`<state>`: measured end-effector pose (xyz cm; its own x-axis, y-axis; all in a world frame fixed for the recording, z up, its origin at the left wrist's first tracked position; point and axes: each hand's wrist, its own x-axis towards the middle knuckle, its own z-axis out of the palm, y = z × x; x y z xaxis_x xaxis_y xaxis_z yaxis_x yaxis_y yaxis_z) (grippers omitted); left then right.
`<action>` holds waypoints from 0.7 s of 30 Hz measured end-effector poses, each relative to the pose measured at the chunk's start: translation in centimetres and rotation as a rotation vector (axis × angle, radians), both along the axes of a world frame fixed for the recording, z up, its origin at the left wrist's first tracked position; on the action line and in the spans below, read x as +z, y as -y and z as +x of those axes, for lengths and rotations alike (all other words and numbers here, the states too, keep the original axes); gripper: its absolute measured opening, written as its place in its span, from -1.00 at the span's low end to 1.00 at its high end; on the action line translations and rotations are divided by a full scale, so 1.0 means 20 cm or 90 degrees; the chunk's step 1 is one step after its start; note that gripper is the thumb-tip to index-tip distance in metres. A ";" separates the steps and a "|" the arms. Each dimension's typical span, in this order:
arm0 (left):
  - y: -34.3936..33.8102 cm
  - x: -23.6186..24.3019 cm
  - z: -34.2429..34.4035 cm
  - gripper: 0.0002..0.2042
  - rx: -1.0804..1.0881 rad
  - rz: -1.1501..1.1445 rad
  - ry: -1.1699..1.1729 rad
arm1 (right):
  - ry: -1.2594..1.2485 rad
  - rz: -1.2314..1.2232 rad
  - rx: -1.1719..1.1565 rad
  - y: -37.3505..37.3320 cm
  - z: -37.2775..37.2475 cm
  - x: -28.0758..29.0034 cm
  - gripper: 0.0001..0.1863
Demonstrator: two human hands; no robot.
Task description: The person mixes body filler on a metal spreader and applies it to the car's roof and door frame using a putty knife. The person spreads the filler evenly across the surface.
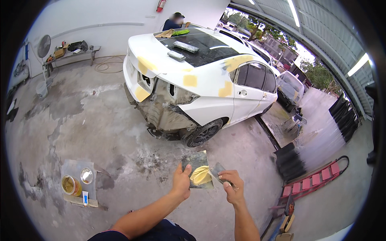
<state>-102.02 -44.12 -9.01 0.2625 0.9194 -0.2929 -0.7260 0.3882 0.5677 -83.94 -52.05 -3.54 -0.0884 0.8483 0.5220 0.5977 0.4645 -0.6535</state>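
- Left hand (pixel 183 180): gripping the board (pixel 197 158) at its left edge, thumb on the upper face.
- Right hand (pixel 233 186): gripping the scraper (pixel 218 170) between thumb and fingers, blade directed toward the paste at the board's right edge. Blade contact with the paste cannot be confirmed.
- Yellow paste (pixel 201 176): on the board, from the middle toward the near right corner, in one folded mass. Colour appears nearly even; mixing is judged well advanced, though completeness cannot be verified.
- Supplies: on the low stool (pixel 72 164), at left. The open tub (pixel 71 184) stands near the stool's left edge, toward the near corner; the round lid (pixel 87 175) lies off the tub, by the right edge; the white-and-blue tube (pixel 85 198) is near the near right corner.
- Completed, as visible: paste dispensed; yellow patches present on the white car (pixel 213 106), including the rear-side patch (pixel 190 80) and the patch by the door (pixel 226 89). Whether these are sanded cannot be determined.
- Outstanding, as judged: the batch on the board is not yet applied, and the board is apart from the car. The stripped rear corner (pixel 163 106) lacks its outer cover.
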 end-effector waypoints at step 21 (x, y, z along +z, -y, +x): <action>0.01 0.15 0.21 -0.69 0.109 0.185 0.156 | 0.097 -0.058 -0.299 0.14 0.08 -0.22 -0.69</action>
